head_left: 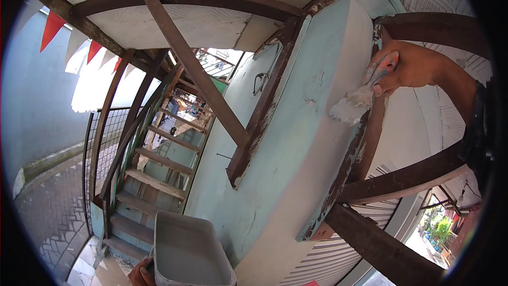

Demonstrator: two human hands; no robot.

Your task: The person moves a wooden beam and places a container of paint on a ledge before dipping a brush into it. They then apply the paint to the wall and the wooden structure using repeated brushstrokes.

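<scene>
My right hand (415, 69) is closed around the handle of a paintbrush (352, 105), its bristles coated pale. The bristles meet the edge of a light-blue pillar (307, 100), where a whitish-grey coat covers the corner and part of the blue face. At the bottom, my left hand (141, 274) grips the side of a rectangular tub (182, 226) with greyish paint inside. Only some fingers of that hand show; the rest is cut off by the frame and the tub.
Dark brown beams (196, 69) cross overhead and brace the pillar. Wooden stairs (159, 164) with a railing rise on the left beside a paved lane (50, 206). A brown beam (381, 243) juts out at lower right, near a slatted shutter (328, 259).
</scene>
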